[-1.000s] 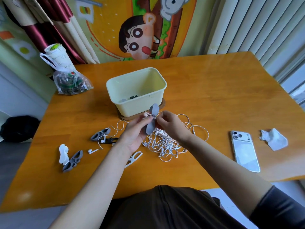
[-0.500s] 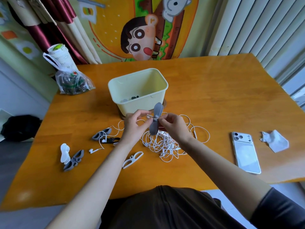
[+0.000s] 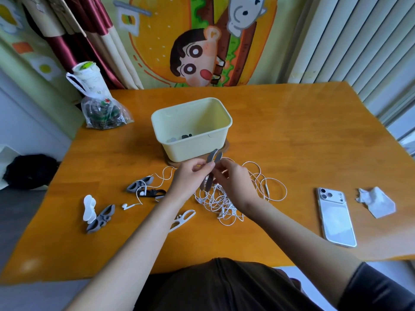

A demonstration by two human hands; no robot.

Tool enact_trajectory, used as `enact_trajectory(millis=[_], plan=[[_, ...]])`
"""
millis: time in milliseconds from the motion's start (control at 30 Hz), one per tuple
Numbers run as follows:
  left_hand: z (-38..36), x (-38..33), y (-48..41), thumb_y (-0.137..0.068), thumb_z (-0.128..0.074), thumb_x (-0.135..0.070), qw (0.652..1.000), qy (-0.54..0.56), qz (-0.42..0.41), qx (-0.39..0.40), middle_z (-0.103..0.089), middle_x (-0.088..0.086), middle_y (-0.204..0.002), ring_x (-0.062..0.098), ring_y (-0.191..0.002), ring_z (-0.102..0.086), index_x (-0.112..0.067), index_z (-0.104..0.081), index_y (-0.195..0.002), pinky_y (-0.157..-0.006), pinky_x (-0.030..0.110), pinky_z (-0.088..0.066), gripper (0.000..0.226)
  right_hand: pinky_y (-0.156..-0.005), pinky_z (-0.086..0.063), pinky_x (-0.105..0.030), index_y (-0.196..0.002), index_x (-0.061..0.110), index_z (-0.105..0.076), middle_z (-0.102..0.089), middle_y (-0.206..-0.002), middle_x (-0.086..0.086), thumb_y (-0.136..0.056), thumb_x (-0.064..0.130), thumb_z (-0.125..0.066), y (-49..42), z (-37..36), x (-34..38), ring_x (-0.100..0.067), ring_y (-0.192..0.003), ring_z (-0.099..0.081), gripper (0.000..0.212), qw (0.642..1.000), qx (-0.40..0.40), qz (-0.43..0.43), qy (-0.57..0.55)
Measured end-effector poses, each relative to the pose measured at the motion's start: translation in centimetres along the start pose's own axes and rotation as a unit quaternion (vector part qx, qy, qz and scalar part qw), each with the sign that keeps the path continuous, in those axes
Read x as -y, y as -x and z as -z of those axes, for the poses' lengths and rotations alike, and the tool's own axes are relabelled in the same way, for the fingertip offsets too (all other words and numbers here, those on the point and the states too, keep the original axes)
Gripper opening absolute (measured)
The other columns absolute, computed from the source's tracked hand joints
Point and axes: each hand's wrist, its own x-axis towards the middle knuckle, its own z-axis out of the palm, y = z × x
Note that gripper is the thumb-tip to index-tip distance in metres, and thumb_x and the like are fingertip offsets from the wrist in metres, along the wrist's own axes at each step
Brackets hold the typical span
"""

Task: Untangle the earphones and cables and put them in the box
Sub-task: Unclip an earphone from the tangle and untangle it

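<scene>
A dark garment [image 3: 224,286] is filling the lower edge, cut off by the frame. Both bare forearms are reaching forward over the glossy orange-brown wooden table [image 3: 292,142].

A flat white plastic clip [image 3: 183,218] is lying beside the left forearm. Further left, a grey clip [image 3: 101,218] and a white one [image 3: 88,207] are lying touching. A white earbud [image 3: 128,205] is resting near them, its cord running up past a grey clip [image 3: 139,185] and a black one [image 3: 153,193].

The tangle of thin white earphone cable [image 3: 224,198] is lying in loose loops on the table, under and right of the hands. The left hand [image 3: 189,176] is pinching a slim grey winder [image 3: 214,157], held upright, between thumb and fingers. The right hand [image 3: 233,178] is gripping its other side with curled fingers; whether cord is caught in that grip is hard to make out.

A white phone [image 3: 335,215], face down, and a crumpled tissue [image 3: 377,204] are lying well to the right.

Just behind the hands, the pale yellow rectangular plastic box [image 3: 193,129] is standing on a wooden board [image 3: 226,145]; small dark items are showing inside, indistinct. A clear plastic bag [image 3: 103,111] is sitting at the far left corner. A cartoon mural [image 3: 195,59], satin curtains [image 3: 89,25] and vertical blinds [image 3: 359,41] are backing the room.
</scene>
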Motion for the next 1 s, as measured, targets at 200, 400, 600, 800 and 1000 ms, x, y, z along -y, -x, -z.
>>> enact_trajectory(millis=[200,400,600,800,1000], plan=[[0.3,1.1,-0.2,-0.094,-0.059,-0.016,0.989,0.126,0.083,0.000,-0.071,0.012,-0.093,0.023,-0.086,-0.066,-0.020,-0.068,-0.088,-0.079,0.033,-0.054,0.011,-0.068,-0.050,-0.026,-0.104,0.011,-0.065,-0.068,-0.097,-0.003,-0.094,0.019,-0.054,-0.4,0.3,0.1,-0.016,-0.076,-0.062,0.016,0.996,0.031,0.051,0.069],[0.6,1.9,-0.2,-0.092,-0.061,-0.015,0.993,0.098,0.059,-0.001,-0.069,0.003,-0.087,0.012,-0.079,-0.064,-0.012,-0.065,-0.101,-0.063,0.010,-0.050,0.010,-0.065,-0.047,-0.032,-0.095,0.009,-0.069,-0.068,-0.086,-0.006,-0.093,0.026,-0.057,-1.5,2.4,0.2,-0.020,-0.074,-0.058,0.020,0.982,0.082,0.075,0.152],[1.1,1.9,-0.2,-0.090,-0.061,-0.012,0.987,0.121,0.050,0.093,-0.070,0.012,-0.093,0.019,-0.083,-0.068,-0.018,-0.064,-0.096,-0.071,0.022,-0.056,0.009,-0.060,-0.037,-0.011,-0.088,0.013,-0.073,-0.064,-0.082,0.005,-0.085,0.026,-0.068,-3.3,5.3,0.8,-0.002,-0.065,-0.049,0.015,0.979,0.091,0.112,0.147],[1.8,1.1,-0.9,-0.090,-0.062,-0.017,0.990,0.057,0.030,0.127,-0.072,0.000,-0.090,0.008,-0.084,-0.069,-0.021,-0.064,-0.098,-0.076,0.016,-0.053,0.009,-0.060,-0.036,-0.006,-0.085,0.011,-0.074,-0.058,-0.077,0.008,-0.080,0.027,-0.072,-3.7,6.2,1.2,-0.004,-0.067,-0.052,0.016,0.976,0.060,0.139,0.157],[1.6,1.1,-0.4,-0.090,-0.061,-0.009,0.981,0.126,0.048,0.141,-0.068,0.018,-0.098,0.022,-0.090,-0.066,-0.015,-0.061,-0.098,-0.088,0.034,-0.052,0.011,-0.059,-0.041,-0.007,-0.085,0.010,-0.073,-0.062,-0.075,0.008,-0.079,0.023,-0.073,-4.6,6.4,0.8,0.001,-0.065,-0.054,0.014,0.987,0.067,0.107,0.096]])
